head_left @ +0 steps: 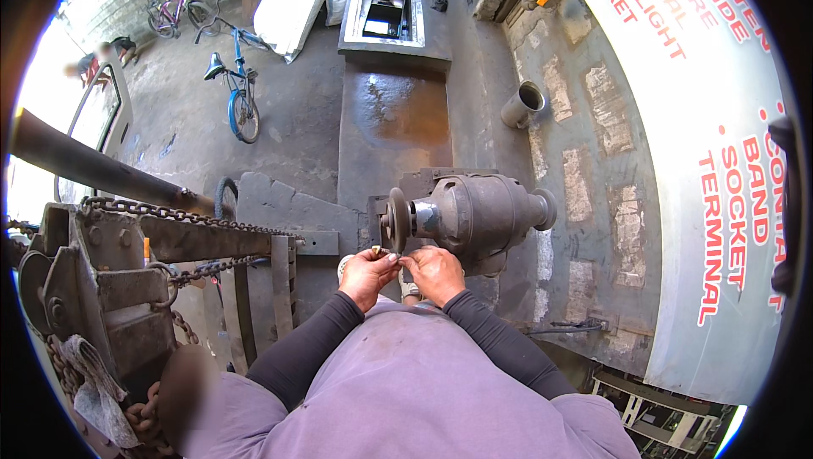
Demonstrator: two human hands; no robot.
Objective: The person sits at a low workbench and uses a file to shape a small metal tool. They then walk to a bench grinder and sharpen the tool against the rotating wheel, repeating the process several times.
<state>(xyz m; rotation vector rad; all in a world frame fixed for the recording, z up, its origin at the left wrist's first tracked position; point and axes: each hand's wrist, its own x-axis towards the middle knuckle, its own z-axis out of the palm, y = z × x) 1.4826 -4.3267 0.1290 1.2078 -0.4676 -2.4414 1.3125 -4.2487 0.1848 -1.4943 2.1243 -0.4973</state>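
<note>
A grey bench grinder (478, 212) stands in front of me, with a round grinding wheel (396, 220) on its left end and another wheel at its right. My left hand (366, 278) is closed in a pinch just below the left wheel's near edge. Beside it, my right hand (435, 274) also pinches, its fingertips almost meeting the left ones. A small metal-looking piece (381, 251) shows at the left fingertips, close to the wheel. Fingers hide most of it, and I cannot tell whether it touches the wheel.
A heavy steel frame (127, 306) with a chain (203, 223) stands close on my left. A metal pipe (523, 105) rises at the right, near a printed banner (720, 163). Farther off are a basin (385, 6), a blue bicycle (240, 78) and a person (102, 61).
</note>
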